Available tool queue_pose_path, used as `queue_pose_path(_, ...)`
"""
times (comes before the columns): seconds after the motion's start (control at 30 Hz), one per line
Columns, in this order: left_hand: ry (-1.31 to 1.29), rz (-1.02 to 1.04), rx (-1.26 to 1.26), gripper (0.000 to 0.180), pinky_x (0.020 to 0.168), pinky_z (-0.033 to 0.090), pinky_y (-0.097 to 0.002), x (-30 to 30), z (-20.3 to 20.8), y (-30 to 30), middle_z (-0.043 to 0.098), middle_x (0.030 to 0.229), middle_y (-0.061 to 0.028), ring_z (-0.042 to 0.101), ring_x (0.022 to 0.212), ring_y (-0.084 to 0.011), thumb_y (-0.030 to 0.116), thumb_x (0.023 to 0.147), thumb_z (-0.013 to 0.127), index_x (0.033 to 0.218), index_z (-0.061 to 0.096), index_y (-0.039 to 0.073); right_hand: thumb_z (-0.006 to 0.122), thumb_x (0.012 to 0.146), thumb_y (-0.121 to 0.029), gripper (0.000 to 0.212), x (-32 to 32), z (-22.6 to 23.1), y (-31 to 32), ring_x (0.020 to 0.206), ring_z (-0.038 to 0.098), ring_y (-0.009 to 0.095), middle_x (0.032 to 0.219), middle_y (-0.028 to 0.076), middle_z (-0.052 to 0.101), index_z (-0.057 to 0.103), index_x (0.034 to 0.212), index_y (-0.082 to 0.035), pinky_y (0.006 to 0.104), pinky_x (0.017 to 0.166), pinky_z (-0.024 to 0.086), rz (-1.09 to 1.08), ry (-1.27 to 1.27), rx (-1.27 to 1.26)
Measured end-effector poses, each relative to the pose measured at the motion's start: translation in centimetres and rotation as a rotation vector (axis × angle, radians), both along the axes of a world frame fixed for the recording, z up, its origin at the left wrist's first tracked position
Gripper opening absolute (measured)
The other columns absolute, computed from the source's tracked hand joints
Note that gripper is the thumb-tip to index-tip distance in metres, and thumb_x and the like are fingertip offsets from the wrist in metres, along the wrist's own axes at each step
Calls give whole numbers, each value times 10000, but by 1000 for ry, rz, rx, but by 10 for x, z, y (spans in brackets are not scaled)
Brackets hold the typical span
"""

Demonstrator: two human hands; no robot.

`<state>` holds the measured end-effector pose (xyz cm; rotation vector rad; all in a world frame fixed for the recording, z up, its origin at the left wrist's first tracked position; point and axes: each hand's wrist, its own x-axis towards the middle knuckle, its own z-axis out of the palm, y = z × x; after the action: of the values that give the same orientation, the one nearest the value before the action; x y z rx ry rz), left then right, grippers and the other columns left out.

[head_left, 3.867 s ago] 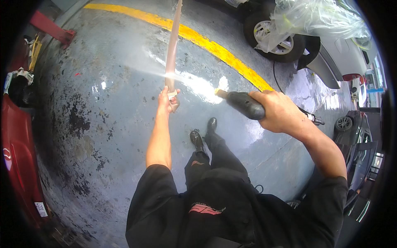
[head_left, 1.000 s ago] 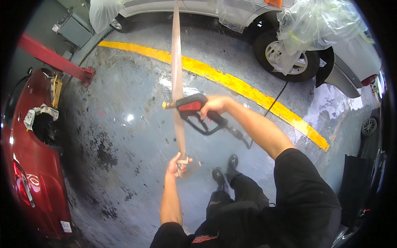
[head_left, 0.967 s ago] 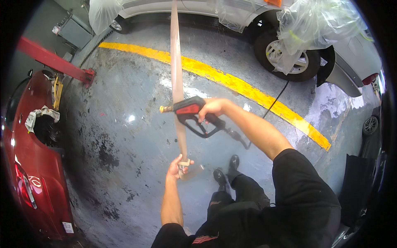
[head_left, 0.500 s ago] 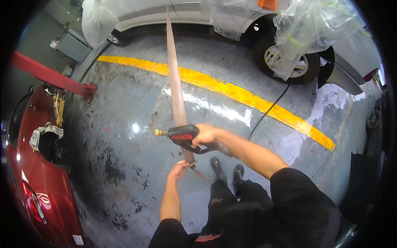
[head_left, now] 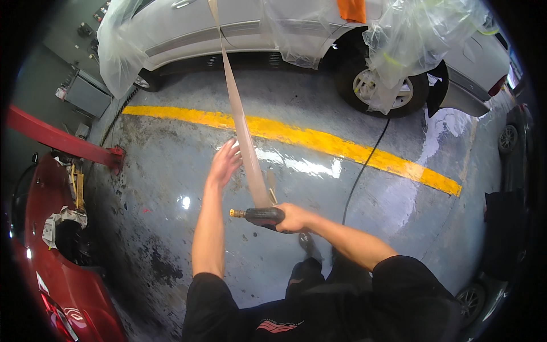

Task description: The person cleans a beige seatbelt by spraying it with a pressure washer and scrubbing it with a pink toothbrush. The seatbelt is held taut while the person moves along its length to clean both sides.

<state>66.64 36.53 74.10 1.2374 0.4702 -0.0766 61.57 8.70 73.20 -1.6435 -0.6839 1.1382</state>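
Note:
My right hand (head_left: 293, 218) is closed around the grip of a black trigger spray gun (head_left: 263, 216), whose brass tip points left. A long, thin, brownish-pink strip (head_left: 246, 142) runs from just beyond the gun toward the silver car and narrows with distance. Its near end meets the gun and my right hand; whether those fingers also pinch it is hidden. My left hand (head_left: 224, 166) is raised on the left side of the strip, fingers apart and holding nothing. Its fingertips are right by the strip's edge, and I cannot tell whether they touch.
A silver car (head_left: 239, 37) draped in plastic sheeting (head_left: 421, 37) stands ahead, beyond a yellow floor line (head_left: 307, 137). A red car (head_left: 62, 245) and a red lift arm (head_left: 62, 137) are on the left. A black hose (head_left: 362, 168) crosses the wet floor. Dark cars stand at right.
My left hand has let go of the strip's near end and moved forward along it, opening. The gun in my right hand has dropped lower in view and turned.

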Motion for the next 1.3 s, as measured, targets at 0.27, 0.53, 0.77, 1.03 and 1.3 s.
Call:
queue_pose_path(0.27, -62, 200, -7, 228, 436, 348, -261, 31, 9, -5, 444, 613, 37, 403, 461, -81, 278, 1036, 460, 1061, 542, 66, 704, 667, -46, 646, -1, -21, -3, 1153, 584, 297, 1258, 163, 599, 572, 1298, -76, 362, 978, 474, -122, -344, 220)
queue_pose_path(0.53, -148, 298, -140, 294, 416, 274, -236, 11, 11, 15, 353, 573, 61, 314, 439, -62, 356, 1054, 413, 952, 519, 101, 661, 715, 1, 744, 78, 86, -72, 1247, 540, 292, 1341, 173, 570, 480, 1426, -124, 369, 1044, 442, -257, -297, -25)
queue_pose_path(0.77, -94, 318, 116, 238, 439, 358, -255, 4, 13, 16, 464, 610, 33, 426, 478, -81, 308, 1017, 508, 943, 520, 82, 602, 707, 51, 635, 140, 158, -81, 1006, 633, 186, 1088, 130, 675, 554, 1331, -54, 305, 890, 497, -384, -580, 8)
queue_pose_path(1.03, -155, 357, 366, 111, 568, 568, -340, 7, 27, -2, 675, 805, -111, 714, 679, -225, 6, 898, 596, 977, 520, -10, 634, 704, 17, 551, 159, 157, -83, 992, 623, 164, 1066, 68, 679, 599, 1248, -60, 285, 884, 484, -343, -399, 10)
queue_pose_path(1.3, -267, 635, 387, 161, 546, 486, -276, 20, 12, -16, 627, 748, -54, 592, 590, -124, 143, 953, 621, 847, 557, 41, 648, 726, -29, 502, 151, 151, -91, 962, 616, 147, 1025, 59, 688, 619, 1226, -61, 278, 882, 473, -309, -404, -22)
